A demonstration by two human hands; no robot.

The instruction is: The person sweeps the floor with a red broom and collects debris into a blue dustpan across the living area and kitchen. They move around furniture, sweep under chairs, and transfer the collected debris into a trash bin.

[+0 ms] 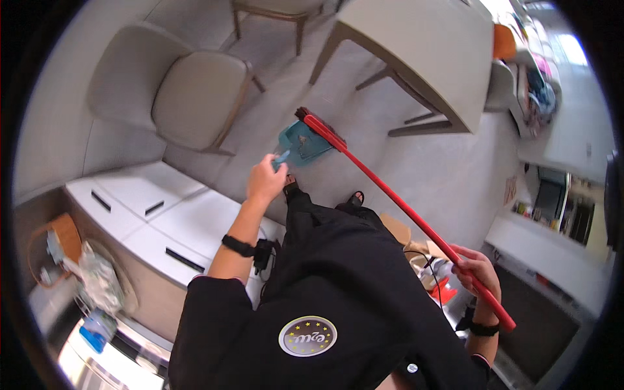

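My right hand [475,270] grips the red handle of a broom [399,204] close to its end. The broom runs diagonally away from me, and its dark bristles [303,113] lie across the open edge of a teal dustpan [312,148]. Some debris [303,141] shows inside the pan. The fingers of my left hand [268,178] are closed around the dustpan's teal handle [281,158], in front of my left foot. Part of that handle is hidden by the fingers.
A padded chair [200,97] stands at the left, near a white cabinet [161,200] with black handles. A table [419,44] with wooden legs is ahead on the right. Cardboard and loose packaging [429,263] lie beside my right leg. A dark mat [536,321] is at lower right.
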